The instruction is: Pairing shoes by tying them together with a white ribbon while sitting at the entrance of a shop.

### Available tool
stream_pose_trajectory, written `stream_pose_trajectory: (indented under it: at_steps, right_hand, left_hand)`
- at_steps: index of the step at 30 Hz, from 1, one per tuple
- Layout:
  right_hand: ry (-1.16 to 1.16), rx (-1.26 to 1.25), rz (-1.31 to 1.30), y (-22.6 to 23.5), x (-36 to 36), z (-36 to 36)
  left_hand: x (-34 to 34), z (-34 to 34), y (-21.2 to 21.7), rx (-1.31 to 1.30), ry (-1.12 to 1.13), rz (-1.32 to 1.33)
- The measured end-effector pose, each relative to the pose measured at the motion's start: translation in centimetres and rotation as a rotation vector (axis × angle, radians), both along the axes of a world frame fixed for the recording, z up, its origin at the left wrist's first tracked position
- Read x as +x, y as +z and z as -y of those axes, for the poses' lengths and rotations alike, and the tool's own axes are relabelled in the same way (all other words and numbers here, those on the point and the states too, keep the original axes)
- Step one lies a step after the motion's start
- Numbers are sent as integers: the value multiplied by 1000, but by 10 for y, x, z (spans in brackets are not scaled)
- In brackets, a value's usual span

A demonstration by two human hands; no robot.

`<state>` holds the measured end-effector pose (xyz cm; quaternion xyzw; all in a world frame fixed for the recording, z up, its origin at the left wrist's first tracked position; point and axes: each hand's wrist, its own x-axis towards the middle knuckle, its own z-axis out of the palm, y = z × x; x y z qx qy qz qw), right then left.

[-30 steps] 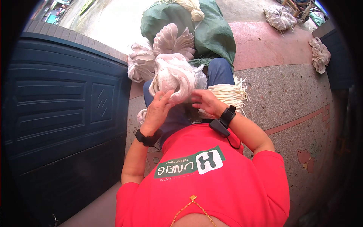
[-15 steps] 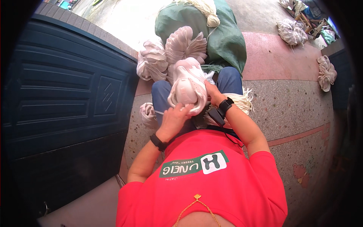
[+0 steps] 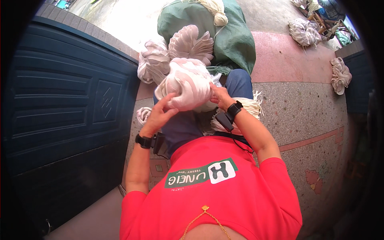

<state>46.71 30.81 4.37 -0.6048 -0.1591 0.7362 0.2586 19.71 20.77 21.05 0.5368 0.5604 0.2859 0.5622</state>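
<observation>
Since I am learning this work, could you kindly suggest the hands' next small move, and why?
I would perhaps firm up the hold on the pale bundle: the left hand seems to meet only its lower-left edge, and the right hand only its right side.

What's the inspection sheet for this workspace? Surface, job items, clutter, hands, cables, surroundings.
Surface: speckled floor, pinkish slab beyond.
Job items: white bundle above the lap; fanned bundle and folded bundle beyond it.
Clutter: green sack ahead; cream strands by the right leg; small coil at left.
Hands: left hand with fingers at the white bundle's near left; right hand at its right side; grip firmness unclear.
Cables: thin black cable near the right wrist device.
Surroundings: blue door at left; more bundles at upper right.
</observation>
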Motion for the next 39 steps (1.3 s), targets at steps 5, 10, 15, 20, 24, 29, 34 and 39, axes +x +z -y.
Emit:
stream_pose_trajectory:
  at_steps: [5, 10, 15, 20, 24, 29, 34, 39]
  right_hand:
    - [115, 108, -10, 83, -13, -26]
    - [214, 221, -115, 120, -33, -67]
    - [386, 533, -287, 223, -82, -110]
    - [602, 1013, -379, 316, -151, -104]
    - [737, 1179, -453, 356, -205, -101]
    - [674, 981, -677, 410, -245, -36]
    - [772, 1252, -604, 390, -199, -75]
    - [726, 1004, -393, 347, -139, -62]
  left_hand:
    - [-38, -30, 31, -15, 63, 143]
    - [-81, -49, 43, -22, 107, 123]
    - [-119, -53, 95, 111, 295, 341]
    - [-180, -16, 147, 289, 475, 319]
    - [-203, 27, 179, 432, 573, 307]
    - [-207, 68, 204, 639, 666, 229]
    - [-176, 68, 200, 603, 671, 236]
    - [-136, 49, 150, 456, 592, 273]
